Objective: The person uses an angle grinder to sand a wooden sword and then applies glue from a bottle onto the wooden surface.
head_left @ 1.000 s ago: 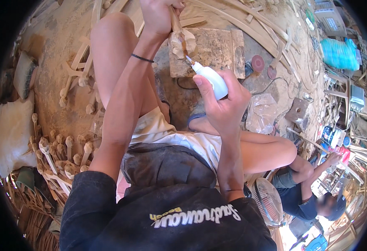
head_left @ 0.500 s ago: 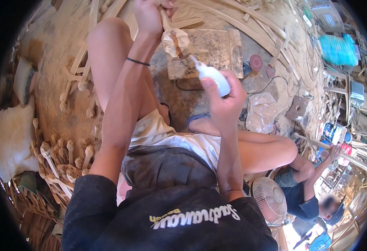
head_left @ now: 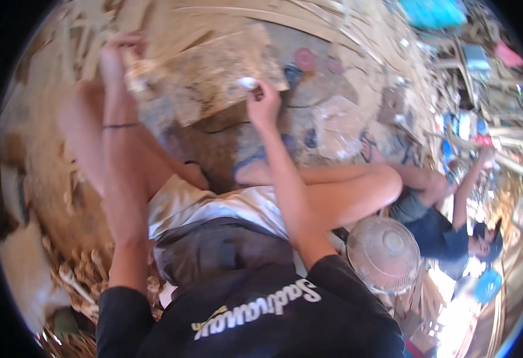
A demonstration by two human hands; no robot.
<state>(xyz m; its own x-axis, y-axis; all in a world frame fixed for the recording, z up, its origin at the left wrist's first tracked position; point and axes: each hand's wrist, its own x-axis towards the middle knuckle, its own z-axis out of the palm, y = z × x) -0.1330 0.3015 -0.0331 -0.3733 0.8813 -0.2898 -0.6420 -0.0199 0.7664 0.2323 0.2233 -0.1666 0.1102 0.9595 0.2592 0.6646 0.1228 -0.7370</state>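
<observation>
Up at the left, my left hand is closed around the narrow part of a carved wooden piece, whose wider end hangs below the fingers, smeared by motion. My right hand grips a white squeeze bottle; only its rounded white end shows past the fingers, and its nozzle cannot be made out. The two hands are well apart. A flat, stained wooden board lies on the ground beneath and between them.
Several carved wooden pieces are heaped at the lower left. Beyond my right knee stands a round fan; a seated person works at the right. A clear plastic bag and red discs lie right of the board.
The view has shifted and blurred. The bottle, whose nozzle pointed at the wooden piece's stained end, is now away from it. Both hands have moved farther apart, still holding their things.
</observation>
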